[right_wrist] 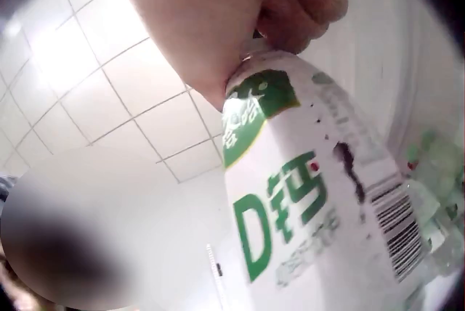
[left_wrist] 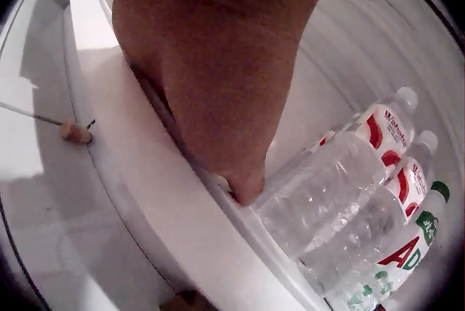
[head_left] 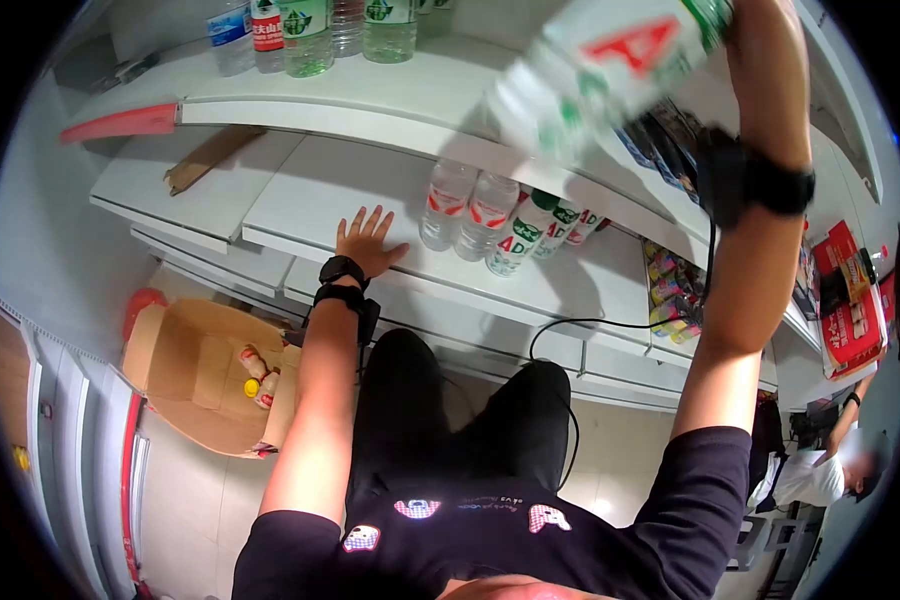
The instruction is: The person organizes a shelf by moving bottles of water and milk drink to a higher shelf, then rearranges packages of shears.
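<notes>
A white bottle with green and red print (head_left: 610, 70) is raised at the upper right, blurred in the head view; my right hand (head_left: 765, 50) grips it by the neck. The right wrist view shows the curled fingers at the top of this bottle (right_wrist: 298, 180). My left hand (head_left: 368, 243) rests on the middle shelf (head_left: 320, 190) with fingers spread, left of two clear bottles with red labels (head_left: 448, 205). Beside those stand white bottles with green caps (head_left: 515, 235). In the left wrist view the left hand (left_wrist: 218, 86) is at the shelf edge.
Several drink bottles (head_left: 305, 38) stand on the upper shelf. A brown cardboard piece (head_left: 210, 158) lies on the left shelf. An open carton (head_left: 195, 355) with small bottles is on the floor at left. A black cable (head_left: 610, 320) hangs across the front. Another person (head_left: 820, 480) is at far right.
</notes>
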`<state>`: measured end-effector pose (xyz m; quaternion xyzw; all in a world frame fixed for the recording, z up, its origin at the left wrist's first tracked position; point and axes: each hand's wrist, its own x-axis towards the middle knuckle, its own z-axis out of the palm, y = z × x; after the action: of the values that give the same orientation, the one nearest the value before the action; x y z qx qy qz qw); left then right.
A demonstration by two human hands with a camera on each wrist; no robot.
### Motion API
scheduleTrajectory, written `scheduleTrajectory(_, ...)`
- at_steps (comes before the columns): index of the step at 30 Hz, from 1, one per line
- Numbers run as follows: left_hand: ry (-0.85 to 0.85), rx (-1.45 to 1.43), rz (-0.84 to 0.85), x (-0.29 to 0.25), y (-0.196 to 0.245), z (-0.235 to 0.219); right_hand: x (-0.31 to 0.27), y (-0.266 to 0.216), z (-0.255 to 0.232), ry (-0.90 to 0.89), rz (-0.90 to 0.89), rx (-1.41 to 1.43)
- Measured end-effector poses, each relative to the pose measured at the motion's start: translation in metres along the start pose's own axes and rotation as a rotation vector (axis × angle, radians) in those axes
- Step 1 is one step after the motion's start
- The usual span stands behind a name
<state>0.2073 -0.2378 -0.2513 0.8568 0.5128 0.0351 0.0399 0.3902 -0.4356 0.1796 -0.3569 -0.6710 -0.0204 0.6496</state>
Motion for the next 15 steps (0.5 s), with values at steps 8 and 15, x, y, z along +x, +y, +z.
scheduleTrajectory(8,-0.091,-0.048,-0.025,0.003,0.001,-0.007,0.075,0.122,0.068,-0.212,0.049,-1.011)
scheduleTrajectory(15,-0.146,-0.109,-0.003,0.001,-0.001,-0.006,0.114,0.228,0.093,-0.300,0.031,-1.090)
